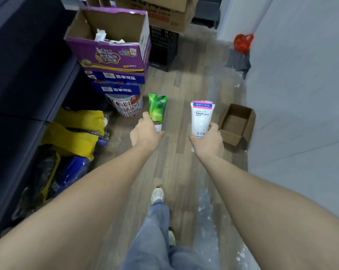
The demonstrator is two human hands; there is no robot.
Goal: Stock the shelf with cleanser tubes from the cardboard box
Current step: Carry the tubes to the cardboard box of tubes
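My left hand [145, 131] grips a green cleanser tube [157, 108] by its lower end, crimped end pointing up. A white tube labelled Facial [201, 115] with a pink band stands upright in the grip of my right hand [207, 139]. Both tubes are held out in front of me over the wooden floor. A small open cardboard box [237, 123] sits on the floor just right of my right hand, against the wall; its inside looks bare. A dark shelf unit [24, 65] runs along the left side.
A purple open carton [108, 38] tops a stack of blue boxes [116, 82] and a paint bucket [125, 106] at left. Yellow and blue bags [73, 137] lie by the shelf. Behind are a black crate [163, 45] and brown cartons. A grey wall [301, 94] stands on the right.
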